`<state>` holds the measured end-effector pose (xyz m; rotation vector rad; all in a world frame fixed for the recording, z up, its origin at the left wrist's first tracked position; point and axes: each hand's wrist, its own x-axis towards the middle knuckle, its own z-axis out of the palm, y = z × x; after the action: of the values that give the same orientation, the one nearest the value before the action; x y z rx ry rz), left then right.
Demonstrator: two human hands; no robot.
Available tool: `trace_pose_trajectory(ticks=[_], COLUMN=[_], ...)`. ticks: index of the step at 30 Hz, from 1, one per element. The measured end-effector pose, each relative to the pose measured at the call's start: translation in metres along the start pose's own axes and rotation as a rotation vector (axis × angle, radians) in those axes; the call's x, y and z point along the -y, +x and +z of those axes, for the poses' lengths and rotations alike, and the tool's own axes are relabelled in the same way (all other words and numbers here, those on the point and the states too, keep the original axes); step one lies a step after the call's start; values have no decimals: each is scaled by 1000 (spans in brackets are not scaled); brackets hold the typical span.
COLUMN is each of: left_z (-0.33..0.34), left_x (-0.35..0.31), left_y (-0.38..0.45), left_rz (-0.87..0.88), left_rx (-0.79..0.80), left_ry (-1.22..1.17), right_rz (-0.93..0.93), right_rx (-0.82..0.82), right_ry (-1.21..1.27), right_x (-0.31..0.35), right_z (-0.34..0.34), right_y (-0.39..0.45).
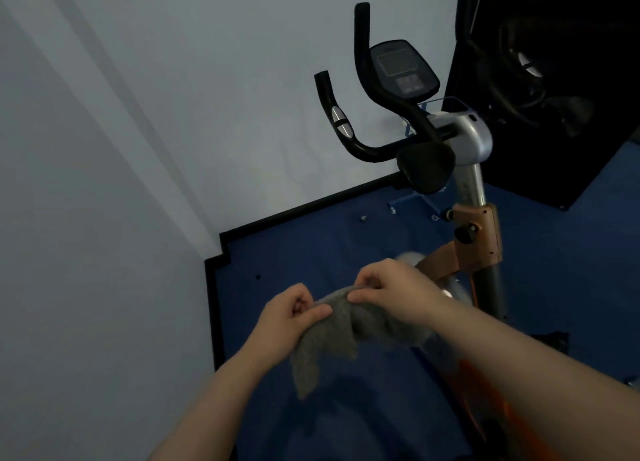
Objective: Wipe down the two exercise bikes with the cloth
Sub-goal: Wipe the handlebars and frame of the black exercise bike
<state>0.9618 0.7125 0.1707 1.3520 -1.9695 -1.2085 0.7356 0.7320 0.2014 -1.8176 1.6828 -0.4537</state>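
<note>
1. the grey cloth is held up in the air between both hands, over the blue floor and just in front of the bike's orange frame; it touches no part of the bike.
2. the left hand has its grip closed on the cloth's left end, thumb pressed over the top edge against curled fingers.
3. the right hand pinches the upper edge a little further along, its grip tight on the fabric, with the rest hanging in loose folds below.
4. judging from this, the cloth is being spread or refolded, so no wiping stroke is under way right now.
5. the one exercise bike plainly in view stands near the wall corner; its black handlebars, console and silver post show no visible sign either way of having been wiped, so i cannot tell how much of it is done.
6. a second bike cannot be made out for certain; the dark shape at the upper right is too dim to identify.
7. what seems left: bring the cloth onto the surfaces of this bike, then the other.
</note>
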Motion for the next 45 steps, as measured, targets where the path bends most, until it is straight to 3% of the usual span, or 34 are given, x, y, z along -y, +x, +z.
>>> trace_pose_trajectory(ticks=[3,6,10,15,21,23,26,30,34,39,45], left_z=[15,36,52,45,23,12,2,0,2,12,53], left_x=[-4,-10,-18,-15,-7,-4,-3,-8,-4,25,49], left_y=[-2,-7,-17,-17,-10,-8,-9,-13,-19,-23,-21], left_rz=[-78,-167,-206,-175,-209,-225,-188,-145,-131,-169,-254], left_rx=[-226,-330,-268,-305,-295,-267,-124,36,-5,-146,159], left_ry=[-78,-292,-514,-537,-633,-657,-622,-566,-519,-181,58], right_rz=[128,338,466,402,357,285,140,25,26,68,301], right_rx=[-107,-155,148,398,404,300,20,147,176,144,97], right_ry=[305,671,1509,1756,1693,1476,919,810,652,268,13], right_x=[1,10,29,29,14,7,4,8,6,-17,-52], right_z=[19,38,42,26,22,24,29,37,37,46,79], right_y=[1,1,-6,-13,-12,-12,-13,-14,-13,-17,-44])
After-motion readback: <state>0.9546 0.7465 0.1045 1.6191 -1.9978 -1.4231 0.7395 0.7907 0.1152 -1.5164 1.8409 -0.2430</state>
